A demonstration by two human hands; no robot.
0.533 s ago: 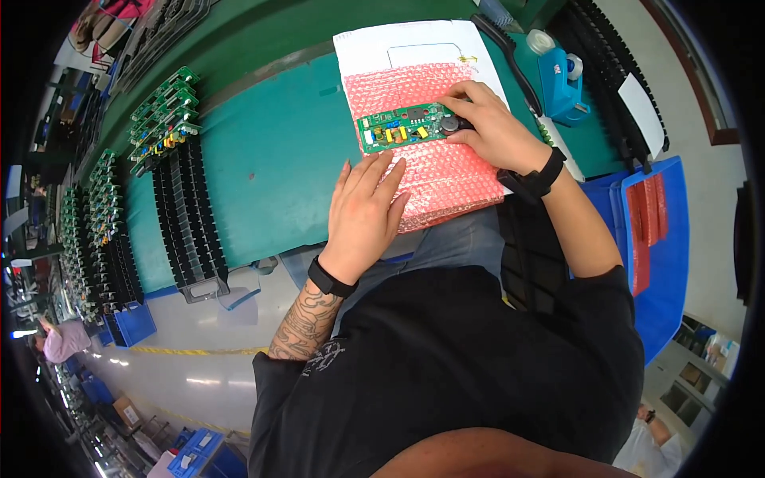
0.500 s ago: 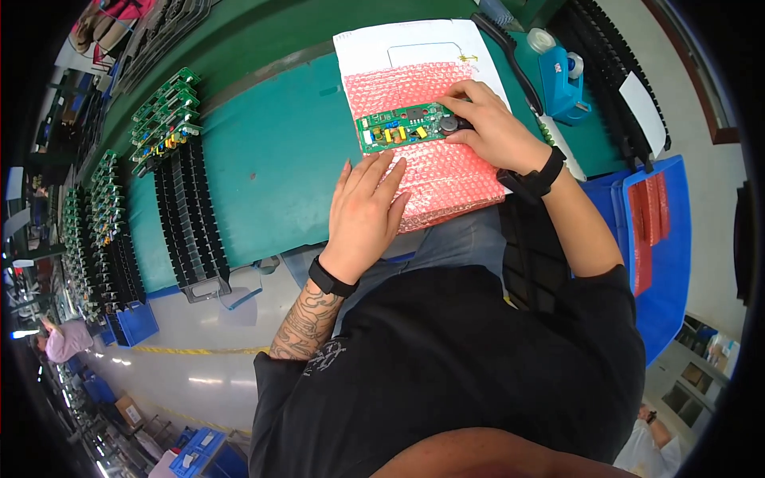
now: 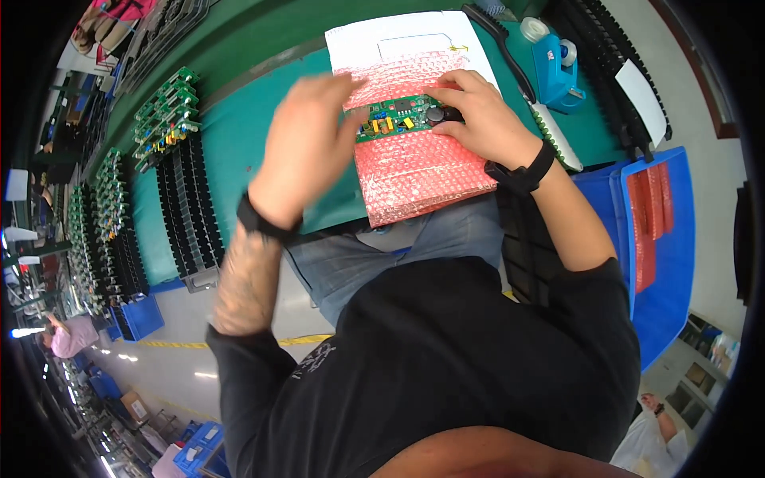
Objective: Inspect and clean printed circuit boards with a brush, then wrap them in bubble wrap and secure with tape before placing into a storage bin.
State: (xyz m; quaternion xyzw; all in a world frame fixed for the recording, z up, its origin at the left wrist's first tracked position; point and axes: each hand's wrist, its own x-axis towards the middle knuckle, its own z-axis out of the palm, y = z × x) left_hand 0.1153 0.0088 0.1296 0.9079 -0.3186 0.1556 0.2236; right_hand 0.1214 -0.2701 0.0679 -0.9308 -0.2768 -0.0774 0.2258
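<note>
Green-topped bench (image 3: 223, 191) runs across a workshop w/ a pale floor (image 3: 183, 374); 1 co-worker in a pink top (image 3: 73, 336) shows far off at left, 1 other in white (image 3: 653, 442) at lower right. On the bench, in front of the person: 1 green circuit board (image 3: 388, 127) in hand, lying crosswise on pink bubble wrap (image 3: 430, 179), w/ 1 white sheet (image 3: 398, 33) bearing a line drawing under the wrap's far part. Wrap's near end pokes out past the bench edge, above the lap. R hand (image 3: 478, 115) grasps the board's R end, fingertips at its far edge, thumb at its near edge, black round component between. L hand (image 3: 307, 139) is raised at the board's L end, fingers and thumb apart; it's motion-blurred, so can't tell if it grips or touches anything. Both hands block the view: L covers the board's L tip, R its R tip. Black wristbands: 2, 1 per arm. R of the wrap: 1 long black-handled brush (image 3: 518, 76), 1 blue tape dispenser (image 3: 554, 76), 1 loose tape roll (image 3: 534, 30) just beside it. Far R: 1 blue bin (image 3: 669, 279) w/ several pink bubble packs (image 3: 644, 263). L side: 1 black slotted rack (image 3: 187, 207) w/ a cluster of upright boards (image 3: 167, 111) at its far end, more boards (image 3: 103, 199) beyond.
</note>
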